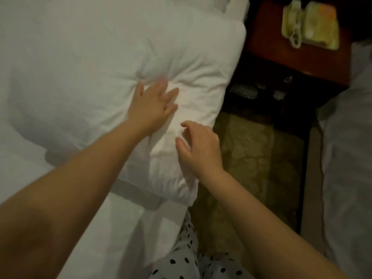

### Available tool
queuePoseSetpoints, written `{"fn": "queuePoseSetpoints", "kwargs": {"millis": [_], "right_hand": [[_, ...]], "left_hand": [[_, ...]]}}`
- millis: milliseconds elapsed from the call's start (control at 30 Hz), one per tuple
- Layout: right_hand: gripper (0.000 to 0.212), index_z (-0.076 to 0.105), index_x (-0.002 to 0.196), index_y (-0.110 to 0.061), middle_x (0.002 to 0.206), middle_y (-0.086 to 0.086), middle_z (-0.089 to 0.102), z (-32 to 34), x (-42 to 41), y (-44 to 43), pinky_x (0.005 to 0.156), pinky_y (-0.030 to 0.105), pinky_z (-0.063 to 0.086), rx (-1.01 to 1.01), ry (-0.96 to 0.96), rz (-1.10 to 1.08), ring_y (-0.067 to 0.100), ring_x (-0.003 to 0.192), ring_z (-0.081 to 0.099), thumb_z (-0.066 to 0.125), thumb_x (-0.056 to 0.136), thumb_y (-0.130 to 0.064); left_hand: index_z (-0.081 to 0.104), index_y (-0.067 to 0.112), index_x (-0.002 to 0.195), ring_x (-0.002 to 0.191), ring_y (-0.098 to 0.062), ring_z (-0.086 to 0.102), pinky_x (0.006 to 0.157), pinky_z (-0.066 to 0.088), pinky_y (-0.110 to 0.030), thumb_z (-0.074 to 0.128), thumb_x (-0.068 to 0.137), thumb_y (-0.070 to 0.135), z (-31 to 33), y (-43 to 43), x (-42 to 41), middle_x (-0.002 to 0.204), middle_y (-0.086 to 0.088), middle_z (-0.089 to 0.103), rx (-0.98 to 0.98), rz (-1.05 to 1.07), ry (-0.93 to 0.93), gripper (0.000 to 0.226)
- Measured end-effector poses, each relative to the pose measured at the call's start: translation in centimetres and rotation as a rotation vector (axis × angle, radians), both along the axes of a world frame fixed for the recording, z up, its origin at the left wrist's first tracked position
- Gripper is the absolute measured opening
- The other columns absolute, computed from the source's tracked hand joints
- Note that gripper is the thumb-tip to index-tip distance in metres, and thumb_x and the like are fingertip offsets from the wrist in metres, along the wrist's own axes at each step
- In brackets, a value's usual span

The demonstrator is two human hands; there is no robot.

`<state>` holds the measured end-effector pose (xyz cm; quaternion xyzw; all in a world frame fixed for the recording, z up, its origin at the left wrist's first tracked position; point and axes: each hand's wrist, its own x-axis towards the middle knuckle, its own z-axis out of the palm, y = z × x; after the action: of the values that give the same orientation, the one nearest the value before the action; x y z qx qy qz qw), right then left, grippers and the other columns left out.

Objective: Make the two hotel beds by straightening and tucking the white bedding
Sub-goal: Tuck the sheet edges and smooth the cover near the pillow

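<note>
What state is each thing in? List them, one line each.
Plump white fabric pillow: lying flat, dented where pressed.
Left hand: pressing flat, fingers spread.
Right hand: fingers loosely curled, holding nothing.
Cream corded telephone: handset on its cradle.

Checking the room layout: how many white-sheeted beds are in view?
2. One white-sheeted bed fills the left, under the plump white pillow the left hand presses; the other bed shows only its edge at far right, beyond the dark wooden nightstand.
</note>
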<state>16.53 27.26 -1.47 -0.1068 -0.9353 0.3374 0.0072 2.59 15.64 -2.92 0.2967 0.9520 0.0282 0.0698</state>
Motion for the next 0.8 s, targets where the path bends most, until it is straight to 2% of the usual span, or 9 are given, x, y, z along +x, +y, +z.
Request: {"fn": "queuePoseSetpoints", "kwargs": {"millis": [67,133,267,367,500,600,733,800], "right_hand": [[0.046,0.041,0.141,-0.024,0.14,-0.003,0.046,0.7,-4.0,-0.8,0.107,0.037,0.03,0.135,-0.089,0.128,0.018,0.128,0.04,0.044,0.097,-0.037],[0.05,0.03,0.148,-0.026,0.155,0.0,0.026,0.8,-7.5,-1.8,0.115,0.039,0.019,0.236,-0.14,0.229,0.02,0.141,0.025,0.036,0.1,-0.037],[0.049,0.026,0.149,-0.028,0.159,0.001,0.016,1.4,-13.3,-5.1,0.117,0.044,0.016,0.338,-0.124,0.414,0.021,0.145,0.016,0.032,0.1,-0.035],[0.049,0.022,0.15,-0.033,0.161,-0.001,0.011,2.1,-17.3,-8.8,0.118,0.044,0.006,0.394,-0.104,0.627,0.02,0.147,0.006,0.03,0.102,-0.035],[0.048,0.025,0.15,-0.033,0.16,-0.002,0.016,2.0,-23.2,-13.6,0.116,0.045,0.005,0.466,-0.009,0.921,0.019,0.147,0.009,0.029,0.101,-0.034],[0.049,0.028,0.148,-0.031,0.158,-0.001,0.021,1.2,-28.3,-17.4,0.117,0.044,0.006,0.499,0.094,1.109,0.019,0.146,0.014,0.03,0.1,-0.039],[0.05,0.04,0.142,-0.027,0.145,0.001,0.044,0.0,-33.7,-22.6,0.112,0.044,0.016,0.55,0.21,1.304,0.022,0.136,0.034,0.03,0.096,-0.044],[0.048,0.045,0.138,-0.026,0.136,0.001,0.053,-1.0,-35.3,-24.9,0.111,0.045,0.017,0.564,0.151,1.352,0.023,0.128,0.043,0.029,0.097,-0.043]], "left_hand": [[0.03,0.026,0.148,0.145,-0.017,0.015,0.115,-0.001,-0.046,0.03,0.101,0.036,1.0,-2.2,-0.1,0.157,-0.003,0.02,0.014,0.111,0.056,0.048],[0.027,0.03,0.148,0.146,-0.017,0.009,0.114,-0.001,-0.05,0.031,0.101,0.035,2.0,-4.4,-0.6,0.159,-0.001,0.013,0.033,0.255,0.041,0.048],[0.019,0.038,0.149,0.146,-0.019,0.005,0.113,0.005,-0.056,0.032,0.1,0.042,2.5,-8.6,-0.9,0.16,-0.001,0.007,0.104,0.526,-0.033,0.051],[0.013,0.042,0.149,0.146,-0.017,0.002,0.112,0.007,-0.056,0.027,0.099,0.049,2.2,-11.2,-0.6,0.16,0.003,0.003,0.135,0.704,-0.093,0.052],[0.009,0.042,0.149,0.146,-0.017,0.002,0.113,0.01,-0.054,0.025,0.099,0.05,1.2,-14.6,-1.5,0.16,0.006,0.0,0.226,0.969,-0.168,0.053],[0.009,0.037,0.15,0.146,-0.019,0.006,0.115,0.014,-0.051,0.026,0.098,0.051,0.1,-17.9,-2.8,0.16,0.003,0.004,0.326,1.189,-0.209,0.056],[0.014,0.03,0.151,0.145,-0.02,0.013,0.116,0.015,-0.041,0.025,0.1,0.049,-1.1,-21.8,-4.8,0.159,0.0,0.013,0.465,1.427,-0.238,0.056],[0.02,0.028,0.15,0.144,-0.021,0.019,0.115,0.017,-0.038,0.025,0.101,0.047,-2.1,-22.6,-5.5,0.157,0.0,0.02,0.494,1.486,-0.244,0.054]]}}
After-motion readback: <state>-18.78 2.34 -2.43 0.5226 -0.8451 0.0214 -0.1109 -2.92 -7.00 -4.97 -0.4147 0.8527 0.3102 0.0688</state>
